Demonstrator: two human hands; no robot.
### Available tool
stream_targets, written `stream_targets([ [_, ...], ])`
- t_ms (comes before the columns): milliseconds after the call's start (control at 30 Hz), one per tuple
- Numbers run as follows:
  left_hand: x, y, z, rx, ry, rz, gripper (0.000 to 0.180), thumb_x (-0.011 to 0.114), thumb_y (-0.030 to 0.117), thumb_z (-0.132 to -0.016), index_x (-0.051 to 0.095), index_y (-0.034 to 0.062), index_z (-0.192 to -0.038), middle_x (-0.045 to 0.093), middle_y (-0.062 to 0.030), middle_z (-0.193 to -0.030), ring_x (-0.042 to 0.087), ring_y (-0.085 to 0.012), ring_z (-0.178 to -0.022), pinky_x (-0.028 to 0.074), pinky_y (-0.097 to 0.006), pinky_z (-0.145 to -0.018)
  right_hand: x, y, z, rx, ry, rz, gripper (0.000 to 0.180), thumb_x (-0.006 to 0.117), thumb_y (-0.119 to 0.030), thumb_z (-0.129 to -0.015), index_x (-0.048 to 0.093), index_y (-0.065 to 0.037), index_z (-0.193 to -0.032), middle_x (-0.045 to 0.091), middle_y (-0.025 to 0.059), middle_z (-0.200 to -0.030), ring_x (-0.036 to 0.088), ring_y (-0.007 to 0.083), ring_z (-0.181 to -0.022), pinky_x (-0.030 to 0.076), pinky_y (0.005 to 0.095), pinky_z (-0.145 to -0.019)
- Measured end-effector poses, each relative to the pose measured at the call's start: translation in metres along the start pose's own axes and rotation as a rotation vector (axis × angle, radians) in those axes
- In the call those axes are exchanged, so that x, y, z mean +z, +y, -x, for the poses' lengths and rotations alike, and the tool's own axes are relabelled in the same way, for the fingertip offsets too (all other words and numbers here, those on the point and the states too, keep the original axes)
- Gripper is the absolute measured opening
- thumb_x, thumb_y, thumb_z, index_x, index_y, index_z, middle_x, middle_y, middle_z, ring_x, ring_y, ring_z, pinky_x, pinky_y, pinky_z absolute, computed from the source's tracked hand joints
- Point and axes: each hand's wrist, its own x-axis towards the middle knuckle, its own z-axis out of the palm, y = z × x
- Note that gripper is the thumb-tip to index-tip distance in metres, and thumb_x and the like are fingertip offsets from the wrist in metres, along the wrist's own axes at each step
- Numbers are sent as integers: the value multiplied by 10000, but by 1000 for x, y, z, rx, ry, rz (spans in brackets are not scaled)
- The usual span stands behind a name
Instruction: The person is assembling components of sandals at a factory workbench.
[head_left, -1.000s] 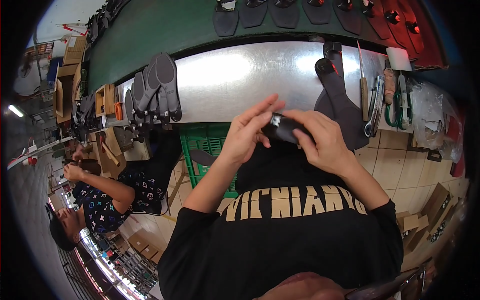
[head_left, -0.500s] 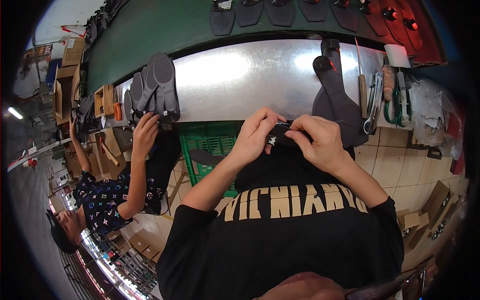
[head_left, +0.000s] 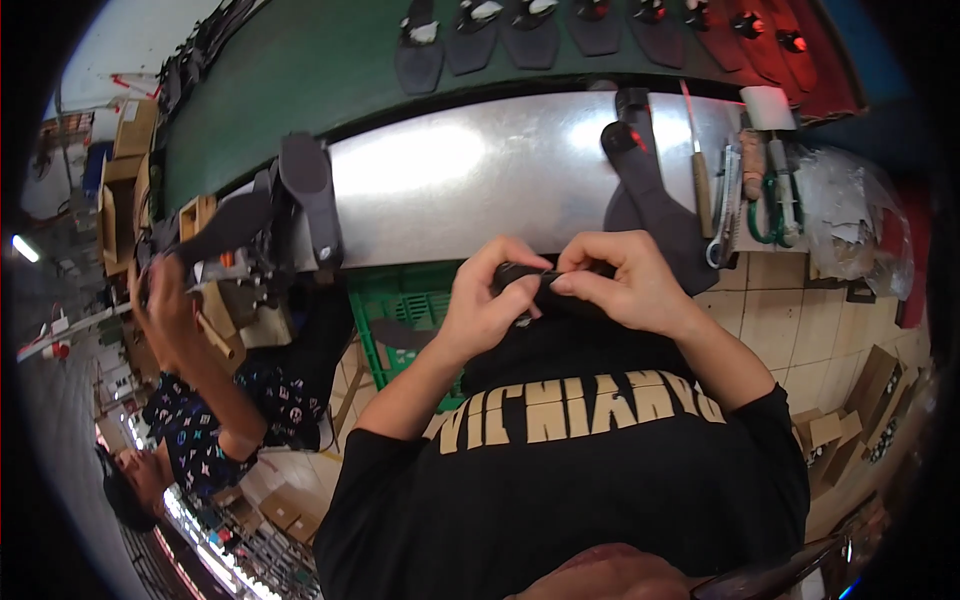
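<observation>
My left hand point(head_left: 478, 305) and my right hand point(head_left: 632, 285) meet in front of my body, at the near edge of the metal bench point(head_left: 420, 190). Between them they pinch a small dark sandal sole point(head_left: 512, 272), mostly covered by my fingers. Thumb and forefinger of each hand press together on it. Just beyond my right hand, dark sandals point(head_left: 645, 180) lie crossed on the bench, one with a shiny black strap. Farther left a dark grey sole point(head_left: 308, 175) rests near the bench's near edge.
A row of square-toed sandals point(head_left: 530, 40) stands on the green belt point(head_left: 300, 90) at the back. On the right are an awl point(head_left: 700, 180), green-handled scissors point(head_left: 768, 215), a white roll point(head_left: 767, 107) and a plastic bag point(head_left: 855, 225). A co-worker's hand point(head_left: 165, 310) lifts a dark sole point(head_left: 230, 225) at left; below the bench is a green crate point(head_left: 400, 300).
My view has shifted slightly, and my fingers have turned the sole, so its white patch no longer shows. The co-worker's hand has left the pile of soles and lifted one leftward.
</observation>
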Motion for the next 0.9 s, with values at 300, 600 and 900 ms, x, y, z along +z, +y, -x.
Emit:
stream_targets([
  [300,-46,12,-1,116,401,366,314,517,94,-912,576,-48,-1186,624,-153,-1081,670,-223,-871,615,-329,-694,-74,-27,-12,-619,876,617,260,734,-56,-770,682,-56,-1024,663,108,-969,618,313,-914,490,383,-791],
  [600,-56,-50,-4,-352,438,900,396,583,164,-873,582,7,-1236,608,-108,-1171,600,-225,-1037,562,-348,-815,-118,58,-28,60,653,1213,382,651,-136,-807,663,-81,-1185,668,130,-934,569,335,-942,440,440,-836],
  [900,-47,-48,-16,-389,401,1417,203,734,151,-832,676,79,-1013,696,-62,-1006,654,-234,-917,560,-253,-615,-56,16,3,-262,786,416,189,645,-31,-874,662,-12,-1061,547,1,-824,462,68,-640,364,208,-556],
])
